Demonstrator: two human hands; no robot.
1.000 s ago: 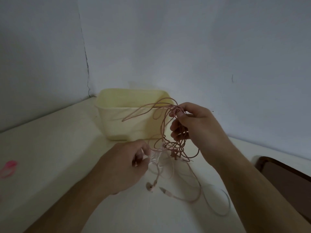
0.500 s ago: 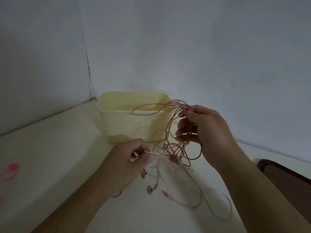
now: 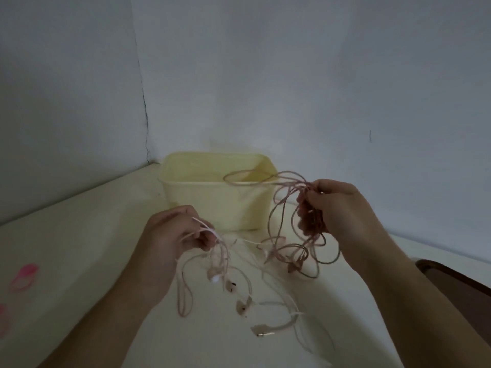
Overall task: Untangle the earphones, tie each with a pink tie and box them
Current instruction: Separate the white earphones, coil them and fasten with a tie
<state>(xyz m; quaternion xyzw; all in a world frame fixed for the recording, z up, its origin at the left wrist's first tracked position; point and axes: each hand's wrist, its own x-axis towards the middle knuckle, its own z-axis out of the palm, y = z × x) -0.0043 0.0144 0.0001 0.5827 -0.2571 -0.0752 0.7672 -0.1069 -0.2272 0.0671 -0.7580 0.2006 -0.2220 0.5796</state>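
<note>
Both hands have drawn apart: left hand (image 3: pixel 175 235) pinches pale strands, right hand (image 3: pixel 337 211) grips darker loops of the tangled pink earphone cords (image 3: pixel 289 251) above the bench; pull slowly, easing knots

Two pale grey walls (image 3: pixel 292 75) meet in a corner, a dark crack (image 3: pixel 144 120) running down the seam. Below them lies a cream worktop (image 3: pixel 79 221) in dim light. A dark brown tray (image 3: pixel 457 282) sits at its right edge.

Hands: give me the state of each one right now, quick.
Left hand: pinching thin pale pink earphone cables.
Right hand: fingers curled round a bunch of darker pink earphone cable loops.
</note>
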